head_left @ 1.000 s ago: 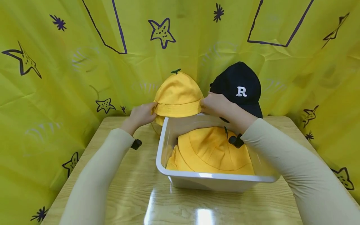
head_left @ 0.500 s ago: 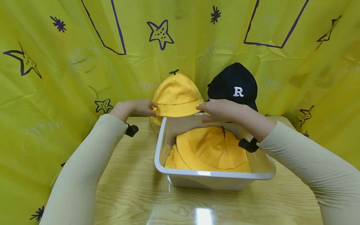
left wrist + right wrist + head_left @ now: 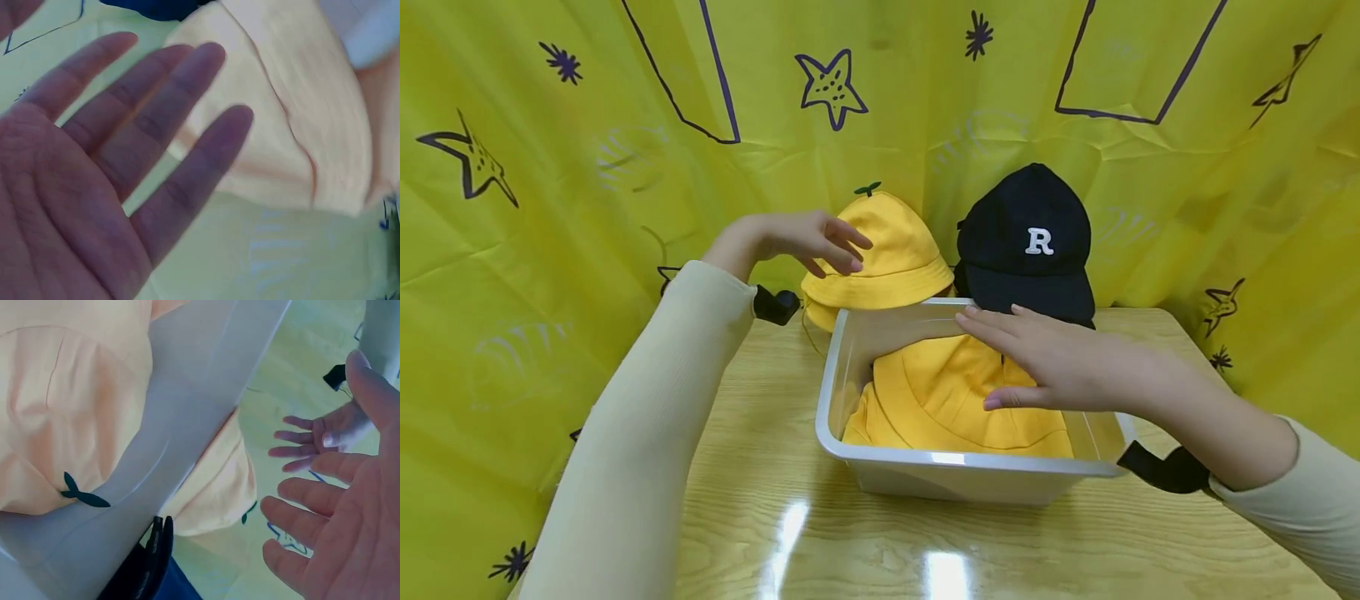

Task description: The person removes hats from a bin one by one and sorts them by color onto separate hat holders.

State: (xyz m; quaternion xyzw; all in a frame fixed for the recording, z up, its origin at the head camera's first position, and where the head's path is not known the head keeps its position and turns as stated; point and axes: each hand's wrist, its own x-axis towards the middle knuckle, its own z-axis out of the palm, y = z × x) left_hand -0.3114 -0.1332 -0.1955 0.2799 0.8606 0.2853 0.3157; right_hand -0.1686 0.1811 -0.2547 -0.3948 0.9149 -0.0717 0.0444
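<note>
Note wooden table (image 3: 737, 467) bearing white tub (image 3: 955, 487), with yellow bucket hat (image 3: 940, 392) lying inside over more yellow cloth (image 3: 859, 423): judged left to deal with. Beyond tub, count as apparently done upright yellow hat (image 3: 902, 250) at left, perhaps stacked on another, and black cap (image 3: 1011, 250) at right, making progress partial at best guess. Find right hand (image 3: 1063, 362) above tub, straight-fingered, gripping nothing, and left hand (image 3: 808, 240) before upright yellow hat, loosely spread, equally empty; smallest, green sprout (image 3: 868, 189) topping that hat.

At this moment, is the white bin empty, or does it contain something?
Not empty: the white bin has at least one yellow hat lying inside its walls.
</note>
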